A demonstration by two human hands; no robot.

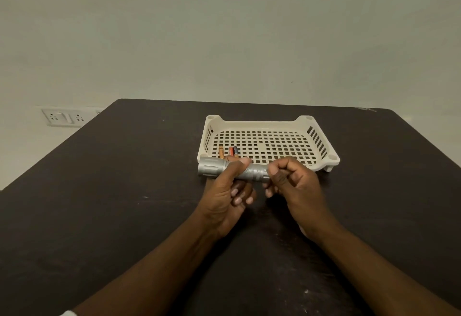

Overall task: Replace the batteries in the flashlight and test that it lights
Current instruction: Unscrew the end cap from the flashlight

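Flashlight [224,169] grasped mid-body by left hand [224,198], right hand [291,183] grip pinching its tail end, tray [331,158] behind

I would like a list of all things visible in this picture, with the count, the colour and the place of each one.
flashlight: 1, silver, held level above the table, just in front of the tray
batteries: 3 visible, orange and dark, in the near left corner of the tray
tray: 1, cream, perforated, on the table beyond the hands
table: 1, dark brown, fills the lower half
wall socket panel: 1, white, on the wall at left
wall: 1, pale grey-green, behind the table
left hand: 1, wrapped around the flashlight body
right hand: 1, fingers closed on the flashlight's tail end
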